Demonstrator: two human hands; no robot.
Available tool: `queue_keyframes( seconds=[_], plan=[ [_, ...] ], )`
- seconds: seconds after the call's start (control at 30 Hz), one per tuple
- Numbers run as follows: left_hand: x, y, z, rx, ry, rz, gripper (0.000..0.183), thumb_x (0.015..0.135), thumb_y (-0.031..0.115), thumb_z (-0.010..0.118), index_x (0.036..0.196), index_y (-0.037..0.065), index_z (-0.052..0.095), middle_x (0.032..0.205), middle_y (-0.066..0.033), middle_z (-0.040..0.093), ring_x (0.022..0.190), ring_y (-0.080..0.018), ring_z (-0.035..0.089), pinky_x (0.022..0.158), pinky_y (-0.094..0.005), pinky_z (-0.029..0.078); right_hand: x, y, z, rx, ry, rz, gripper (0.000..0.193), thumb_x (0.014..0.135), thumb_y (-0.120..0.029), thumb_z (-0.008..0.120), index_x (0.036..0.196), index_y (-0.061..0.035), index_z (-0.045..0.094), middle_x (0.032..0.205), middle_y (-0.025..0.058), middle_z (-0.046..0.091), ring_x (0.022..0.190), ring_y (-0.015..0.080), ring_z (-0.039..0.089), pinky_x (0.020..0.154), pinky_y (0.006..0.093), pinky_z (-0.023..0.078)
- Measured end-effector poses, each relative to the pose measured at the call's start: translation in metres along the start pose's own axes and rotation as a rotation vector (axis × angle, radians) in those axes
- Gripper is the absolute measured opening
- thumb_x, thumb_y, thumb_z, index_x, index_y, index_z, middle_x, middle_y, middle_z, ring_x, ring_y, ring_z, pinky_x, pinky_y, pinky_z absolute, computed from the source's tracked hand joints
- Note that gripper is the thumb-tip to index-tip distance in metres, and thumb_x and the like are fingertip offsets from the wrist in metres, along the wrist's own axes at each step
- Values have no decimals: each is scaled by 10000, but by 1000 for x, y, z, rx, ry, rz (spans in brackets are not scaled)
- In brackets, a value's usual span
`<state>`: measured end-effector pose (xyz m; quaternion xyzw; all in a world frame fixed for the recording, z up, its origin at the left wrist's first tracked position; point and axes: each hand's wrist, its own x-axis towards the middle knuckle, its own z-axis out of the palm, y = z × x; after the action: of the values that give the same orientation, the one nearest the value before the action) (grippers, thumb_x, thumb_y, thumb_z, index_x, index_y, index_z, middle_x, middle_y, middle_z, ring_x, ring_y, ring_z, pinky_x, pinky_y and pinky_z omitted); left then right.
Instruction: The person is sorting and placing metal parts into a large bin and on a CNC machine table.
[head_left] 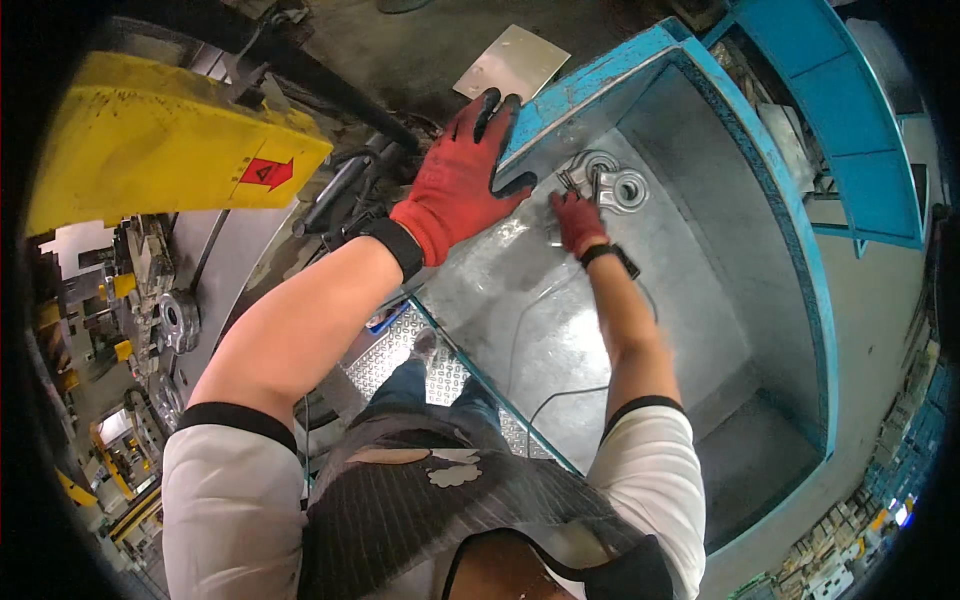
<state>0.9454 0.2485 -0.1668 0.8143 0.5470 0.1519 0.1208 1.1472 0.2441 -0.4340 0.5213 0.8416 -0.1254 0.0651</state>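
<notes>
Right hand [577, 222], its grip too blurred to tell, has ringed metal parts [611, 188] just beyond it.

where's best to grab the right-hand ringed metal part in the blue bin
Probably the outer rim of that ringed metal part, from above and the right: its ring faces up and that rounded edge looks free, while another metal part crowds its upper left.
</notes>
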Motion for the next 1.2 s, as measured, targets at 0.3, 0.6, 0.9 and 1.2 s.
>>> queue_keyframes(
  seconds=[0.3, 0.6, 0.9, 1.2],
  plan=[
    [1, -2, 4, 44, 70, 44, 864, 677, 385, 702, 1373, 88, 285, 1340, -255, 315, 1220, -430, 347, 1001, -449, 343, -44, -31, 3, 419, 122, 490, 441, 689, -100, 646, 1090, -53, 469, 1029, 202, 537, 937, 384, 554, 775, 439, 488],
    [-11, -9, 7, 86, 104, 39, 901, 667, 434, 698, 1371, 56, 281, 1363, -238, 309, 1230, -425, 344, 996, -473, 340, -264, -99, 81, 1460, 389, 644, 305, 694, -78, 694, 952, 5, 555, 944, 131, 621, 883, 217, 586, 759, 346, 487],
    [-45, -2, 22, 98, 135, 396, 920, 680, 557, 602, 1379, 50, 284, 1420, -227, 248, 1309, -402, 231, 1074, -499, 182, -476, -202, -36, 1584, 388, 983, 195, 785, -101, 569, 972, -49, 583, 935, 58, 618, 887, 200, 588, 778, 328, 470],
    [-231, 26, -78, -192, -142, 701, 925, 710, 488, 681, 1379, 1, 267, 1391, -261, 278, 1264, -379, 329, 995, -432, 338, -399, -266, -194, 1499, 437, 626, 280, 827, -141, 549, 1041, 29, 612, 968, 110, 623, 911, 206, 585, 805, 328, 458]
  ],
)
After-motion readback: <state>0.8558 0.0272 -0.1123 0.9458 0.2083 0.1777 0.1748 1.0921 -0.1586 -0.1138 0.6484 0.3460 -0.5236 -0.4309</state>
